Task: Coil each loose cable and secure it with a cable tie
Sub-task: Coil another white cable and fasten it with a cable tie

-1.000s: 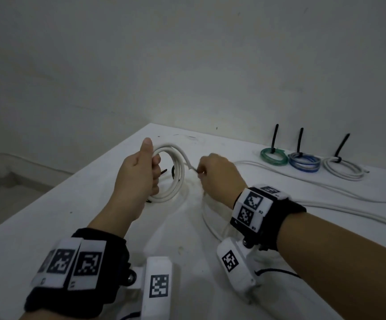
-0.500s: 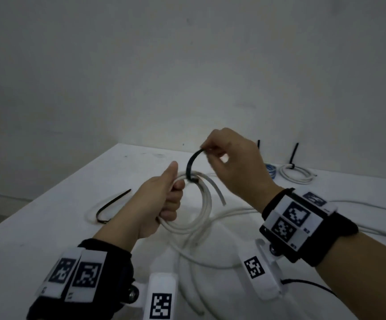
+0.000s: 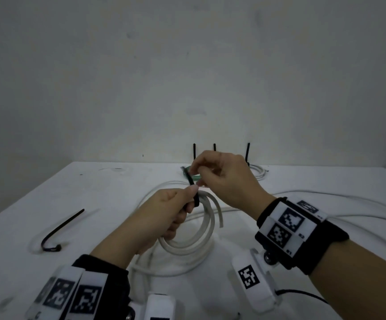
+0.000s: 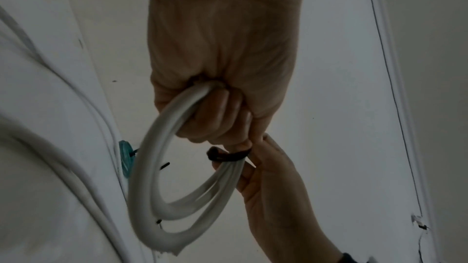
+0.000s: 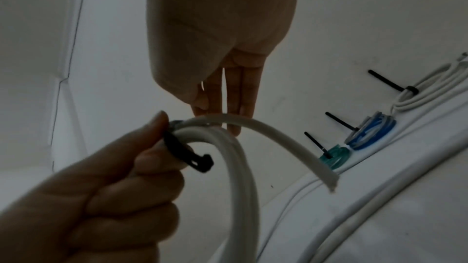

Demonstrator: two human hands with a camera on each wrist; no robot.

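Observation:
My left hand (image 3: 188, 200) grips a white cable coil (image 3: 201, 229) and holds it above the table (image 3: 94, 192). Its thumb presses on a black cable tie (image 3: 193, 192) wrapped round the strands. My right hand (image 3: 195, 173) is just beyond the coil and pinches the tie's tail, which runs up from the coil. In the left wrist view the tie (image 4: 228, 156) rings the coil (image 4: 152, 167) just below my curled fingers. In the right wrist view the tie's head (image 5: 202, 163) sticks out beside the coil (image 5: 240, 167), and the cable's cut end (image 5: 331, 185) hangs free.
A spare black tie (image 3: 58, 232) lies on the table at the left. Three tied coils sit by the back wall: green (image 5: 334, 157), blue (image 5: 372, 131), white (image 5: 430, 91). Loose white cables (image 3: 326, 204) trail across the right side and under the coil.
My right hand has let go of the cable, brought a black tie round the coil, and now holds the tail straighter. My left hand keeps its grip on the raised coil.

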